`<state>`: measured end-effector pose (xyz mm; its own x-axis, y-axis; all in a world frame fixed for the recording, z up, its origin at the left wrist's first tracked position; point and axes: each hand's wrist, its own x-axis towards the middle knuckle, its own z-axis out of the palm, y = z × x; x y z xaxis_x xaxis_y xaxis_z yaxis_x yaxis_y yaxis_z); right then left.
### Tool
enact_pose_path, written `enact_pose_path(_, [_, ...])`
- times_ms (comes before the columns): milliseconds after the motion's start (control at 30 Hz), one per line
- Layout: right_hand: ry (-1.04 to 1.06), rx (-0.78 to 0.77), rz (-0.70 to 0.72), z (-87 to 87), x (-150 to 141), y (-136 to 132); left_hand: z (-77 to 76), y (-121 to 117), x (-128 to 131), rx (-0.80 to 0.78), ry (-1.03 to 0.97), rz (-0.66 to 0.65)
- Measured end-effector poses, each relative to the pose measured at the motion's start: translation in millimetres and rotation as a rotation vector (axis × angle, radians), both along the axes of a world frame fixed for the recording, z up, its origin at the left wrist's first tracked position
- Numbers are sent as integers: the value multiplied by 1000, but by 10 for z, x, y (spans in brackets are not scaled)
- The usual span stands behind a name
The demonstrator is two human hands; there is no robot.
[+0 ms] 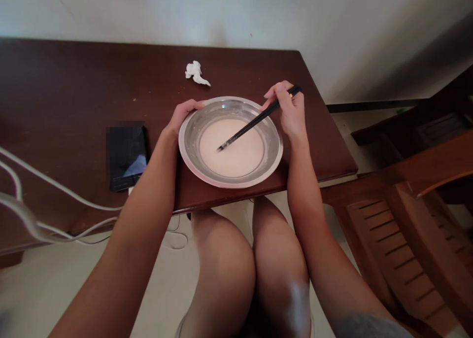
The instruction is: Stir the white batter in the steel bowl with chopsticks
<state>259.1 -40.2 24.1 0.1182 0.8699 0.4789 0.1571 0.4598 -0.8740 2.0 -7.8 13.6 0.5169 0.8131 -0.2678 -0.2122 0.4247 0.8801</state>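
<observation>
A wide metal bowl [271, 158] rests at the front edge of the dark wooden table. Pale, creamy liquid [240, 155] covers its bottom. My left hand [184, 114] grips the bowl's left rim, its thumb over the edge and the other fingers partly hidden. In my right hand [290, 111] is a pair of black chopsticks [254, 122], slanting down to the left across the bowl. Their tips are coated white and meet the liquid near the middle. The right fingers are closed around the upper ends, above the bowl's right rim.
A crumpled white tissue [197, 73] lies behind the bowl on the table [74, 82]. Left of the bowl are a dark phone [127, 155] and looping white cables [62, 185]. A wooden slatted chair [399, 239] stands at the right, and a pale wall [185, 13] rises behind the table.
</observation>
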Motion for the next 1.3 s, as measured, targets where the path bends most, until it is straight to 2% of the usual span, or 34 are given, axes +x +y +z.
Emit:
enact_pose_path(167, [70,32,-167,-30,68,43,32,-12,13,4,2,12])
enact_pose_path(333, [-19,-8,-53,-25,20,17,60,-33,26,-6,1,25])
enact_pose_path(533, [49,64,-199,-38,82,57,46,-15,19,-11,38,36])
enact_pose_path(700, [-63,-13,-48,-28,27,17,-14,26,9,16,4,33])
enact_pose_path(867, [-2,37,-181,-48,94,41,-43,50,-12,-11,7,36])
enact_pose_path(1067, [-78,-67,-10,-41,65,9,-57,61,-31,24,70,3])
enact_pose_path(1233, [-2,-60,-111,-16,72,-1,-56,61,-26,43,101,14])
enact_pose_path(1300, [9,-77,-97,-17,80,3,-50,60,-24,38,103,19])
